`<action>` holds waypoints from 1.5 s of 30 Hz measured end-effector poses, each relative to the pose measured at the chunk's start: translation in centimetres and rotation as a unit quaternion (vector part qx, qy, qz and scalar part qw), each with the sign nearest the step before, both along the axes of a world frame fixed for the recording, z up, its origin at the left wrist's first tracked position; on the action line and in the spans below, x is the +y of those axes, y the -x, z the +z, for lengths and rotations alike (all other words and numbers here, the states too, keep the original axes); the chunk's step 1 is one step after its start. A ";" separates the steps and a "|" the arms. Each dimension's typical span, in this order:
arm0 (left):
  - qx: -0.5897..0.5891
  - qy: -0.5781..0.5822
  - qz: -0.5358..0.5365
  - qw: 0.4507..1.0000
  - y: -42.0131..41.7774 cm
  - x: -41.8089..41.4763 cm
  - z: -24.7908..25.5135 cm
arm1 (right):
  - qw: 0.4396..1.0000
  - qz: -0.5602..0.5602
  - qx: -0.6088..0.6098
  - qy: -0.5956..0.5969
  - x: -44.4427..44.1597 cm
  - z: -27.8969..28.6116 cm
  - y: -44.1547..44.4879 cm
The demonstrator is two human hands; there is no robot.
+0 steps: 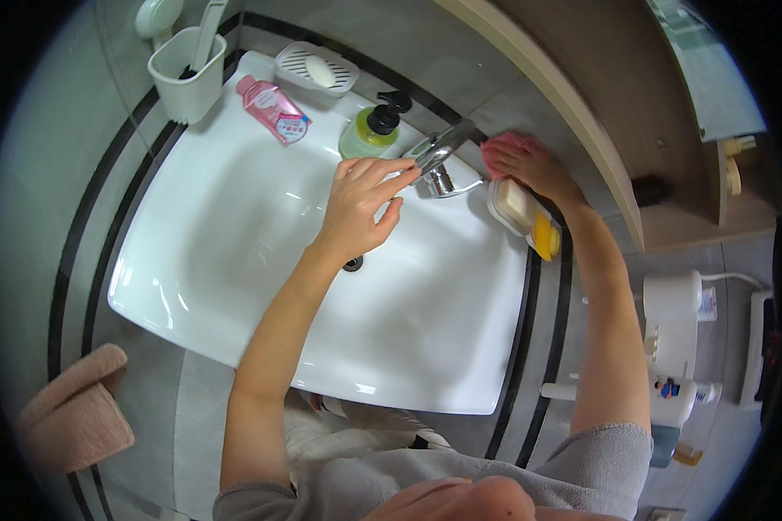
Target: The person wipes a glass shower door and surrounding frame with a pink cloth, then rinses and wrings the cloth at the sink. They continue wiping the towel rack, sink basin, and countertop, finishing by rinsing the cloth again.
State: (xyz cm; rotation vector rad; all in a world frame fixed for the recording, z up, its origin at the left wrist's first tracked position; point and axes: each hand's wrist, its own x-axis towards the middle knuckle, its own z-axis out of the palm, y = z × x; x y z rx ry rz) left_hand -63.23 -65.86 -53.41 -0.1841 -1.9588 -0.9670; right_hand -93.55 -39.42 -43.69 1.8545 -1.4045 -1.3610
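Observation:
My right hand (529,167) is pressed over a pink cloth (503,148) against the grey tile behind the sink, to the right of the faucet. Over the basin, my left hand (365,208) holds nothing, its thumb apart from the fingers. Its fingertips overlap the chrome faucet (439,153); whether they touch it I cannot tell. Behind that hand stands a green pump bottle (368,135) with a black pump head. Just below the cloth, a soap dish (505,218) carries a pale soap bar (516,200) and a yellow item (546,236).
A pink bottle (273,107) lies on the rim of the white sink (404,384), by another soap dish (286,65) with white soap. On the left are a wall cup (189,98) and a towel (84,423). A wooden cabinet (579,117) overhangs my right hand.

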 end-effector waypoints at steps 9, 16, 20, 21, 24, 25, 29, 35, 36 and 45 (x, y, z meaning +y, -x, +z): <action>-0.022 0.025 0.003 0.999 -0.4 -0.3 0.2 | 0.795 -0.144 -0.096 0.582 -4.3 -1.7 -3.7; -0.043 0.027 0.000 0.999 -0.4 -0.3 0.2 | 0.453 0.017 -0.055 0.890 1.1 -4.1 0.8; -0.043 0.019 -0.001 0.999 -0.5 -0.4 0.5 | 0.171 0.266 -0.608 0.728 4.0 -4.1 2.4; -0.042 0.020 -0.006 0.999 -0.4 -0.2 0.5 | 0.153 0.268 -0.593 0.743 5.3 -4.7 3.3; -0.025 0.010 -0.019 0.999 -0.1 0.1 0.8 | 0.025 0.127 -0.451 0.883 7.4 -6.8 5.1; -0.020 0.009 -0.023 1.000 0.1 0.0 0.7 | -0.062 0.047 -0.420 0.904 7.0 -7.3 5.1; -0.031 0.001 -0.020 0.999 0.0 -0.3 0.7 | -0.218 -0.062 -0.414 0.882 4.1 -9.5 4.5; -0.036 0.016 -0.008 0.999 -0.4 -0.6 0.6 | -0.176 -0.004 -0.455 0.873 10.0 -6.6 7.8; -0.039 0.017 -0.010 0.999 -0.4 -0.5 0.8 | -0.168 0.000 -0.460 0.872 11.6 -6.0 8.4; -0.026 0.003 -0.001 1.000 -0.1 0.1 0.4 | -0.223 -0.051 -0.492 0.840 -1.8 -6.1 3.6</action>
